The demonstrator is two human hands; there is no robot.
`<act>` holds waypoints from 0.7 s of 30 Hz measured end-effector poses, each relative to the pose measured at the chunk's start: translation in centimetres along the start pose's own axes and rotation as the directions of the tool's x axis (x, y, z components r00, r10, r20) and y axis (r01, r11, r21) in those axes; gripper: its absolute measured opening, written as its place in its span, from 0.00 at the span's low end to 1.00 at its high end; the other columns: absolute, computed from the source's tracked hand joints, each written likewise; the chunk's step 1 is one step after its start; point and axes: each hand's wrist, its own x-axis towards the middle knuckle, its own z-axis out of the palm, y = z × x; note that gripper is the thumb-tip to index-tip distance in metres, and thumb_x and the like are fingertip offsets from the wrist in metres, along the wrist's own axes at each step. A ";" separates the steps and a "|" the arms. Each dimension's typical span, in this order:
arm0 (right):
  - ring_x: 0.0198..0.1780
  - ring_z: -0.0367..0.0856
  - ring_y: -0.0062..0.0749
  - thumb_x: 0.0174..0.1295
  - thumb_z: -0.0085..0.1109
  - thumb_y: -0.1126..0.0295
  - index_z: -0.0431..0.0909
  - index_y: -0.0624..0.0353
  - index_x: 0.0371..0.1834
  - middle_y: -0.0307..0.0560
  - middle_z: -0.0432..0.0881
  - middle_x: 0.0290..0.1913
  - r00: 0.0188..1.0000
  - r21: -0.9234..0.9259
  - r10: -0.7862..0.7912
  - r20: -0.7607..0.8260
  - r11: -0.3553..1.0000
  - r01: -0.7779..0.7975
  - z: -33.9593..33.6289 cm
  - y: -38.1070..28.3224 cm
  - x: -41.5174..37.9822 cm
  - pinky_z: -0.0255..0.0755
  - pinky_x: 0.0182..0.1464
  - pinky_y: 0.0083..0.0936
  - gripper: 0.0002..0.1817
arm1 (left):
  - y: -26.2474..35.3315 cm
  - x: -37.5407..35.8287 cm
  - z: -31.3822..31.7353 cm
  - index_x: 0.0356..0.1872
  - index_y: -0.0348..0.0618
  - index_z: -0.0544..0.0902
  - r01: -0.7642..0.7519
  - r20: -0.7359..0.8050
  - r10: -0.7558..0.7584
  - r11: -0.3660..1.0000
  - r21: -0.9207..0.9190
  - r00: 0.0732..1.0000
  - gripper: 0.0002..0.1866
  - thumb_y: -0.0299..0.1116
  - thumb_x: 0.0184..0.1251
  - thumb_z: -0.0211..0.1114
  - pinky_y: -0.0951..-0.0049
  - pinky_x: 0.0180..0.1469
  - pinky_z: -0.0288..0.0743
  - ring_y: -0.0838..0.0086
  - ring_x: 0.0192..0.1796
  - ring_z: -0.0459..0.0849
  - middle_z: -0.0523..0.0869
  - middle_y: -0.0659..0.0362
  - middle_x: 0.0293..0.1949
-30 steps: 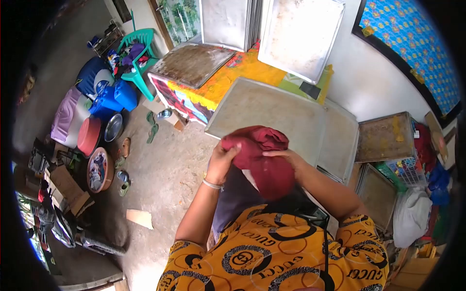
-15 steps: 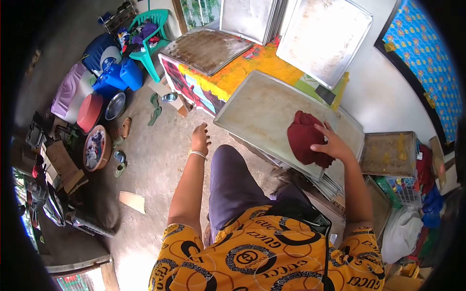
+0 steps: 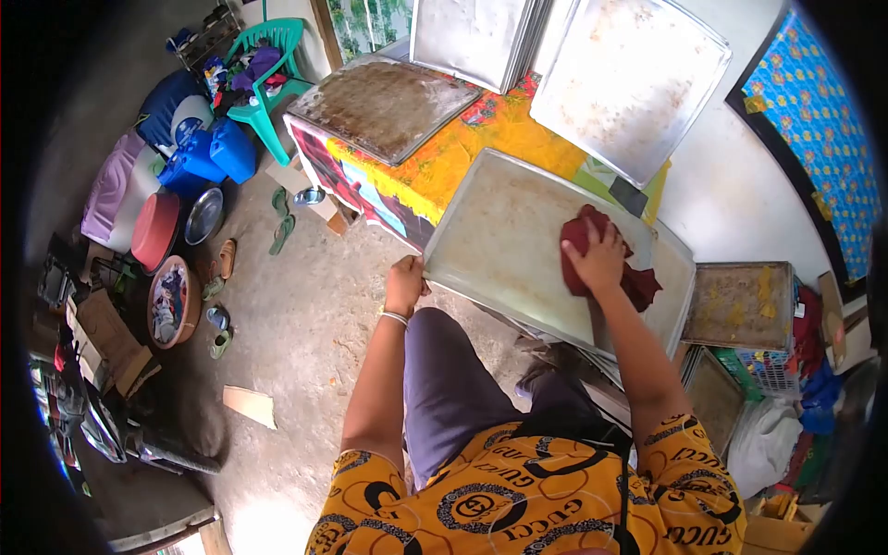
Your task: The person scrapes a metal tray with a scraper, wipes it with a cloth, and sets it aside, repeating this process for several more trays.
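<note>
A large metal baking tray (image 3: 499, 227) lies on top of a stack of trays in front of me, its surface stained brownish. My left hand (image 3: 405, 285) is closed on the tray's left corner, thumb side at the rim. Under my right hand (image 3: 597, 259) is a crumpled dark red cloth (image 3: 638, 285), pressed against the right part of the tray. The fingers of that hand are bent over the cloth, which sticks out on both sides of them.
A heavily stained tray (image 3: 384, 104) rests on the table with a yellow cloth (image 3: 462, 139). Another tray (image 3: 629, 83) leans on the wall beside several upright trays (image 3: 472, 42). Slippers (image 3: 282, 234), a laundry basin (image 3: 190, 305) and cardboard (image 3: 250, 405) are on the floor at left.
My left hand has moved from the air to the tray's left corner and closed on it. My right hand has turned and pressed down flatter on the red cloth.
</note>
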 end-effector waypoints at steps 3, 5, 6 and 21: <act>0.63 0.62 0.68 0.54 0.56 0.41 0.70 0.50 0.63 0.66 0.60 0.67 0.950 0.113 -0.311 -0.004 0.944 0.310 -0.5 -7.4 -1.3 0.56 0.64 0.59 0.36 | 1.1 -0.2 0.1 0.32 0.33 0.78 0.038 0.025 -0.036 0.994 -0.098 0.999 0.16 0.36 0.73 0.52 0.76 0.17 0.67 0.77 0.13 0.73 0.75 0.60 0.16; 0.64 0.60 0.69 0.52 0.58 0.41 0.73 0.43 0.60 0.63 0.59 0.66 0.851 0.274 -0.523 0.031 0.824 0.496 -2.1 -13.1 -2.5 0.58 0.63 0.60 0.33 | 2.0 -0.4 0.1 0.34 0.33 0.78 0.078 0.063 -0.068 0.983 -0.169 0.996 0.15 0.37 0.73 0.52 0.77 0.18 0.67 0.78 0.13 0.71 0.75 0.62 0.19; 0.65 0.60 0.69 0.53 0.58 0.41 0.74 0.39 0.60 0.61 0.58 0.68 0.814 0.274 -0.581 0.030 0.788 0.552 -1.4 -15.1 -2.5 0.57 0.65 0.59 0.31 | 1.8 -0.3 0.2 0.34 0.34 0.78 0.089 0.079 -0.079 0.989 -0.119 0.994 0.15 0.37 0.74 0.52 0.78 0.18 0.65 0.80 0.14 0.70 0.75 0.63 0.21; 0.72 0.52 0.58 0.62 0.47 0.40 0.68 0.31 0.66 0.51 0.54 0.73 0.992 0.191 -0.081 0.099 0.980 0.060 5.7 -15.4 16.0 0.44 0.71 0.57 0.29 | -0.1 0.4 -0.8 0.33 0.34 0.78 -0.191 0.161 0.148 0.936 0.296 0.976 0.14 0.38 0.69 0.58 0.72 0.24 0.73 0.71 0.20 0.78 0.78 0.61 0.19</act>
